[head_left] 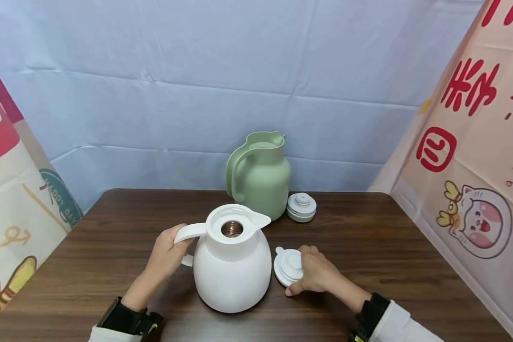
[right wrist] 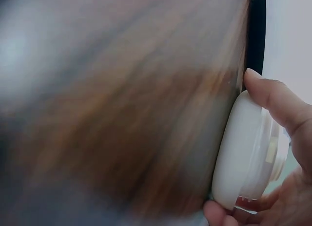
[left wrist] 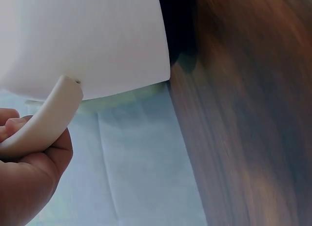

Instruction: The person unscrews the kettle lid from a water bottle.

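White thermos jug (head_left: 232, 266) standing upright on the dark wooden table (head_left: 389, 247), near its front edge and right between the two hands, mouth open with the copper-coloured inner neck (head_left: 232, 229) showing. Left hand (head_left: 166, 254) wrapping its curled fingers around the white handle (left wrist: 41, 128), thumb side on top, probably steadying the jug so that it is not sliding or tipping. Right hand (head_left: 315, 274) gripping the white lid (head_left: 288, 266) just to the right of the jug, thumb (right wrist: 273, 97) and fingers closing on its rim, the lid tilting on its edge against the tabletop and not lying flat, which is suggesting a hold for carrying rather than for resting. Lid being close beside the jug body but not touching it, as far as can be told. Further back, a green thermos jug (head_left: 261, 175) standing also without its cap, and the green lid (head_left: 301, 207) lying just beside it on the right, well apart from both hands.
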`<state>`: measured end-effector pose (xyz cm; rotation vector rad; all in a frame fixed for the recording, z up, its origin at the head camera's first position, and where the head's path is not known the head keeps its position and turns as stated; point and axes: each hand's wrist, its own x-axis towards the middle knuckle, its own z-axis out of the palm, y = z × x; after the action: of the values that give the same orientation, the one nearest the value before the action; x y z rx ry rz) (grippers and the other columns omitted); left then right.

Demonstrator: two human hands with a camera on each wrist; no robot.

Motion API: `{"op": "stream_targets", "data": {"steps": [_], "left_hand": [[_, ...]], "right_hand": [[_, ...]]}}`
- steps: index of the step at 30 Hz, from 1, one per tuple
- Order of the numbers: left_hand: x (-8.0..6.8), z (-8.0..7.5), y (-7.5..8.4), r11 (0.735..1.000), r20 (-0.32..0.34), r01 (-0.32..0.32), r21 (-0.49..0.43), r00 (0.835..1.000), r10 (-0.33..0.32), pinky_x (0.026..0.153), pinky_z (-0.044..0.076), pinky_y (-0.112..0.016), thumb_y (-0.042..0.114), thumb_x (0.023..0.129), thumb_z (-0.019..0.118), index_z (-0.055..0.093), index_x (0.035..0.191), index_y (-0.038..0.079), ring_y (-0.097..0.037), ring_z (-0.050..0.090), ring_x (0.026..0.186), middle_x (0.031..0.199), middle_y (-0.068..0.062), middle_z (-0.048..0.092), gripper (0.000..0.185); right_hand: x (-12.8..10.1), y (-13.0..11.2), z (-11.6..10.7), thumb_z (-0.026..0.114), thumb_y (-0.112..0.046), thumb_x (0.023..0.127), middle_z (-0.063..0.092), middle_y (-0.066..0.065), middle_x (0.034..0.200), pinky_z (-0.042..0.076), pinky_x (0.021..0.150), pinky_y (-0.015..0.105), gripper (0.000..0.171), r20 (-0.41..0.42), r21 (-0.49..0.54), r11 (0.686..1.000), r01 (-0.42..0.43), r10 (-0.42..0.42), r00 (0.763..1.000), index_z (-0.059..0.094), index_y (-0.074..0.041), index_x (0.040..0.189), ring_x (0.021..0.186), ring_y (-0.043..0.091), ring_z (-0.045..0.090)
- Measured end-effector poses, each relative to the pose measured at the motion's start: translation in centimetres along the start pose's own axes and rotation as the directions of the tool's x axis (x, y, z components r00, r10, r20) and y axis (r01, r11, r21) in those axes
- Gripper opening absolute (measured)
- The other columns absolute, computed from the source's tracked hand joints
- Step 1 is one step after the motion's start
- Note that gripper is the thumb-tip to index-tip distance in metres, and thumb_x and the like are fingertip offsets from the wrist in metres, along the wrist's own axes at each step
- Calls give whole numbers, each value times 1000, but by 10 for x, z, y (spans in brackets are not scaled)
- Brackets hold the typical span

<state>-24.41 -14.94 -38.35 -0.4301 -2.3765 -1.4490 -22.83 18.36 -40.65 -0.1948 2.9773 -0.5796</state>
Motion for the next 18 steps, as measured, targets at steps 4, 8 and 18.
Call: {"op": "stream_targets", "data": {"steps": [4, 8, 18], "left_hand": [[1, -8, -5, 1000, -24, -16, 11, 1000, 16, 46, 38, -29, 8, 91, 56, 51, 66, 8, -14, 44, 46, 52, 1, 46, 25], [1, -17, -10, 999, -48, -19, 36, 999, 20, 46, 37, -28, 11, 92, 56, 50, 66, 9, -13, 44, 46, 53, 1, 45, 27], [5, -34, -21, 995, -114, 14, 97, 993, -2, 45, 36, -30, 13, 93, 55, 48, 64, 7, -16, 43, 46, 51, -2, 45, 31]], "right_hand": [[10, -13, 4, 91, -45, 41, 46, 12, 92, 45, 66, 40, 101, 18, 1, 1000, 9, -9, 1000, 48, 5, 117, 81, 25, 50], [19, -26, 6, 92, -44, 42, 45, 12, 92, 44, 64, 39, 100, 33, 8, 1000, 17, -17, 999, 47, 4, 117, 79, 25, 50], [39, -46, 13, 91, -46, 43, 45, 12, 93, 43, 63, 37, 96, 66, 11, 1000, 11, -11, 998, 47, 2, 114, 75, 24, 51]]}}
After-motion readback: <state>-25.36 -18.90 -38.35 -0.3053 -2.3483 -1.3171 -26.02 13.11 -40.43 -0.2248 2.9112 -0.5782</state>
